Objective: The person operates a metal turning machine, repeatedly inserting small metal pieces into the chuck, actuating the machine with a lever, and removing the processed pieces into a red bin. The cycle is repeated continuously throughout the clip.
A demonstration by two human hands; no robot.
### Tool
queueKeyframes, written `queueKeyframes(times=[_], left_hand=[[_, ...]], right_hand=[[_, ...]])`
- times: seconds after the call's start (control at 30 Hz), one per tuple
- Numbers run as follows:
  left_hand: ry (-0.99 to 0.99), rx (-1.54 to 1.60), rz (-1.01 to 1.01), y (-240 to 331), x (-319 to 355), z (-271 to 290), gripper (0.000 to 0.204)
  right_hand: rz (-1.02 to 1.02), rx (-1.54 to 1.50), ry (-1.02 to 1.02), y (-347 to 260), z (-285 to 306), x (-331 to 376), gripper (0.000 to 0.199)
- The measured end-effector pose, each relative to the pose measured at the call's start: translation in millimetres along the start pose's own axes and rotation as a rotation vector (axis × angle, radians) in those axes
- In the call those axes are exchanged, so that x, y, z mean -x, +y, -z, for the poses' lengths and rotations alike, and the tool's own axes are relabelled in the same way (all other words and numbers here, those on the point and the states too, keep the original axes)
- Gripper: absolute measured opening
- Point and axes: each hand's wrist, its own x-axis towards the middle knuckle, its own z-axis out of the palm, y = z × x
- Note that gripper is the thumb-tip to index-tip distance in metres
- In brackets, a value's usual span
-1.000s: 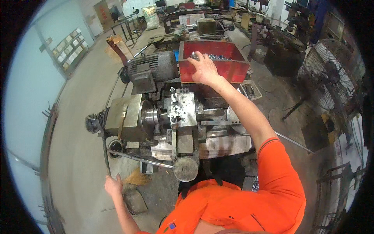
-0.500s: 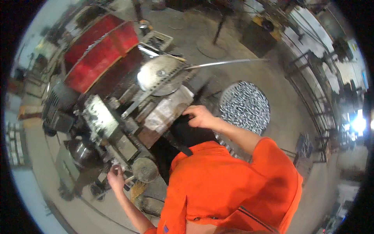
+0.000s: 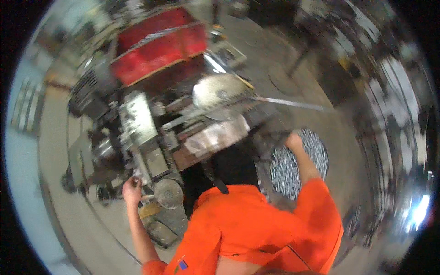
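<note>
My left hand [image 3: 132, 190] is at the front left of a grimy metal machine [image 3: 156, 160], fingers curled in beside a round grey handwheel [image 3: 168, 194] with a short handle [image 3: 147, 197]. What those fingers hold, if anything, is too small to make out. My right hand [image 3: 294, 141] reaches over the far left rim of a round container full of small shiny metal pieces [image 3: 285, 176]. Motion blurs its fingers, and I cannot see whether anything is in them. On the machine, a large pale disc [image 3: 220, 94] sits behind a worn metal block [image 3: 217, 136].
A red bin [image 3: 160, 50] with metal pieces in it stands behind the machine. A long metal bar [image 3: 293, 104] sticks out to the right from the disc. An electric motor [image 3: 94, 89] is at the left. Dark racks [image 3: 373, 151] line the right side.
My right hand has moved from the worn metal block to the container of metal pieces on the right. My left hand stays by the handwheel. The whole view has turned.
</note>
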Motion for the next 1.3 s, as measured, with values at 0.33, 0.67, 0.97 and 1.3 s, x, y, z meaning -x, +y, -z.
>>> queueKeyframes(times=[0.33, 0.67, 0.97, 1.3], left_hand=[[0.077, -0.022, 0.003, 13, -8, -13, 0.026], [-0.007, 0.469, -0.069, 11, 28, 30, 0.022], [-0.274, 0.867, -0.335, 125, 39, 27, 0.033], [-0.322, 1.059, -0.276, 121, 63, 32, 0.036]], right_hand=[[0.128, 0.409, -0.041, 68, -47, -62, 0.034], [0.389, -0.219, 0.406, -34, 14, 14, 0.014], [1.470, -0.797, 0.070, -274, 144, 224, 0.033], [1.718, -0.752, 0.079, -344, 175, 285, 0.035]])
